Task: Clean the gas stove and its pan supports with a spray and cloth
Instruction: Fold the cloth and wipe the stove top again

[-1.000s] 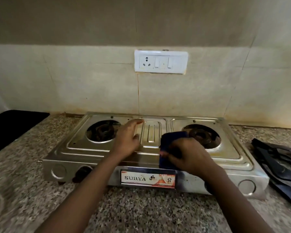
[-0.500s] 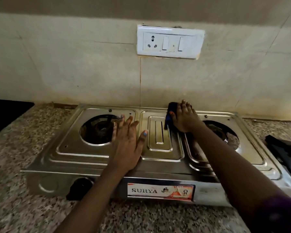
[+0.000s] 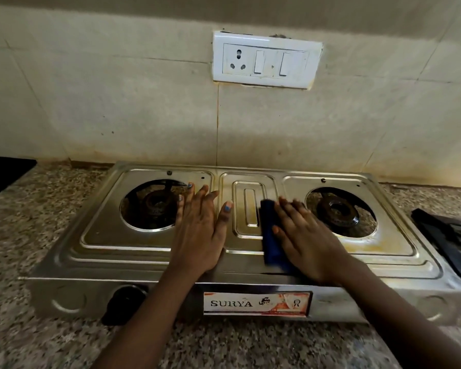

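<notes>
1. Head view, biggest thing first: the steel gas stove (image 3: 117,251) sits on the speckled desk (image 3: 51,339) against a tiled wall (image 3: 117,107), both burner wells bare.
2. Pan supports (image 3: 447,235), black, lie off the stove on the desk at my right edge, not yet wiped, I judge.
3. My left hand (image 3: 200,235) lies flat on the top beside the left burner, fingers (image 3: 183,209) straight and spread, holding nothing, bracing the stove.
4. My right hand (image 3: 306,238) presses the blue cloth (image 3: 270,235) flat beside the centre panel. Half a second ago it was at the back edge; it has drawn toward the front, so the middle strip is being wiped.
5. Yellowish stains near the right burner (image 3: 338,211) remain, and no spray bottle is in view.
6. A switch plate (image 3: 266,62) is on the wall above.
</notes>
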